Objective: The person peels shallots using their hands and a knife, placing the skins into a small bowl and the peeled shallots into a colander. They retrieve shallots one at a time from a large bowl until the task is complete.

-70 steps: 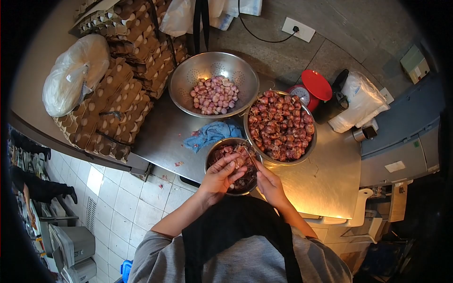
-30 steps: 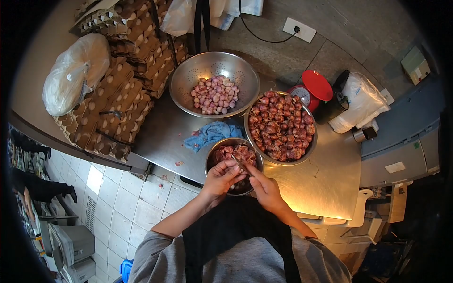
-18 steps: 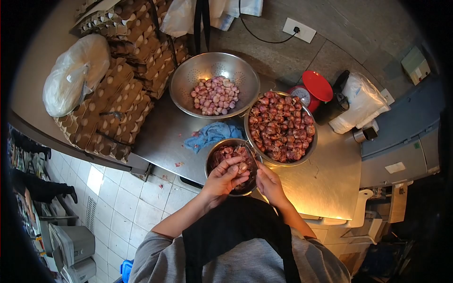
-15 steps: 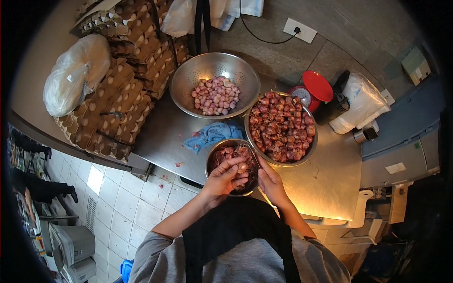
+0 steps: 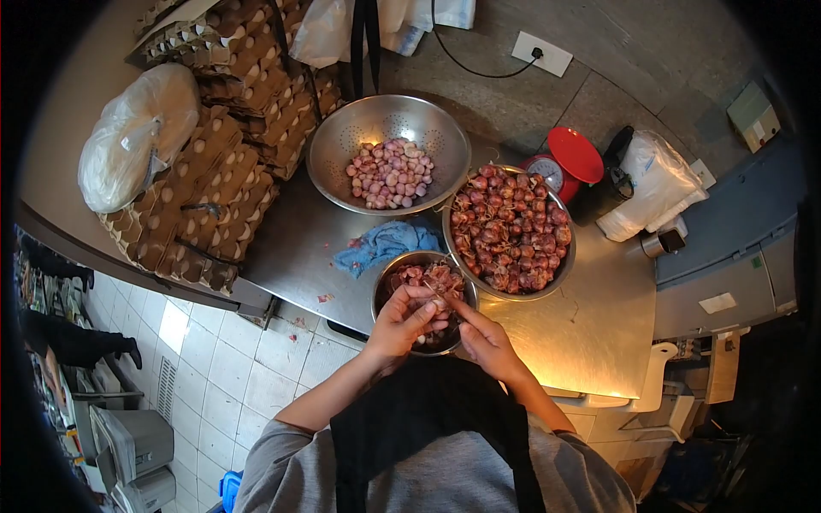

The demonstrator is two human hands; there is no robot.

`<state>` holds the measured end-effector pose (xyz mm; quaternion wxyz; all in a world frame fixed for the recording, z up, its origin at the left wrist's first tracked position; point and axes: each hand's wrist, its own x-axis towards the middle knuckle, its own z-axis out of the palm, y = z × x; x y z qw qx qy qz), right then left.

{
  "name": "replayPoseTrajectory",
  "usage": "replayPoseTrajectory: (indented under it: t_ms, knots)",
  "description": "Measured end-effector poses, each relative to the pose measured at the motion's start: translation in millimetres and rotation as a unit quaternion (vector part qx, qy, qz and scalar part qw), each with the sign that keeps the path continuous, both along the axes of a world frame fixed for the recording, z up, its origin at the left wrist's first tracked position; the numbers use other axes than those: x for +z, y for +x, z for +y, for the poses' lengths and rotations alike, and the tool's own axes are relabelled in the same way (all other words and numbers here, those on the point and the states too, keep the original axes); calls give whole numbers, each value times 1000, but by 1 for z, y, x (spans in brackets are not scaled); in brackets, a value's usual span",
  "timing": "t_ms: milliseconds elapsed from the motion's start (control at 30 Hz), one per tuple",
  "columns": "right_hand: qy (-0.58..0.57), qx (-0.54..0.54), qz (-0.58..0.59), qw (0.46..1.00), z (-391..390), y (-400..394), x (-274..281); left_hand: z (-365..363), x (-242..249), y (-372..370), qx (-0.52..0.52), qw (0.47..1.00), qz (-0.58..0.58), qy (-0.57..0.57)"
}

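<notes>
Over a small metal bowl holding reddish skins, my left hand pinches a small pale shallot. My right hand is closed close beside it, fingertips at the shallot; a thin knife seems to be in it, its blade largely hidden. Just behind to the right stands a metal bowl heaped with unpeeled red shallots. A steel colander farther back contains peeled pinkish shallots. Between colander and small bowl lies a crumpled blue cloth.
Stacked egg trays with a white plastic bag fill the left side. At the back right are a red scale, a dark container and a plastic bag. Skin scraps dot the steel table.
My right hand has turned inward and moved left, bringing its fingertips to the shallot. The knife blade no longer points up along the small bowl's right side.
</notes>
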<state>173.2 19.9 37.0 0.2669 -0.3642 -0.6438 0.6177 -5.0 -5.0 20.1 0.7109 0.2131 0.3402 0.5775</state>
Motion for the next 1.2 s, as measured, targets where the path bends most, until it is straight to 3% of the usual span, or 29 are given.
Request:
replayPoseTrajectory:
  t_ms: [100,200,267,333,500,600,667,800,1067,1200]
  knots:
    - [189,-5,-71,979,-1,-3,5,0,1,-3,-14,1000,6,-9]
    - [150,-6,-107,983,-3,-1,8,0,-2,-1,-12,1000,-4,-3]
    - [-37,-27,-49,998,-2,2,5,1,-2,1,-7,1000,-14,-6]
    - [-96,-33,-20,995,-3,3,1,1,-3,1,-10,1000,-23,-2]
    - [167,-14,-64,984,-4,-4,10,1,-8,-1,-14,1000,-26,2]
    - [160,-3,-115,980,-3,-2,15,1,-13,-1,-13,1000,-18,5]
    - [111,-13,-83,990,-2,1,1,1,-13,0,-13,1000,-14,2]
    - [-124,-23,82,989,3,8,-13,3,-3,2,-1,1000,-7,-13]
    - [-109,-24,84,990,-1,3,-13,2,-2,2,11,997,77,5]
    - [-71,-39,45,996,-3,0,-5,4,2,0,3,998,-46,-39]
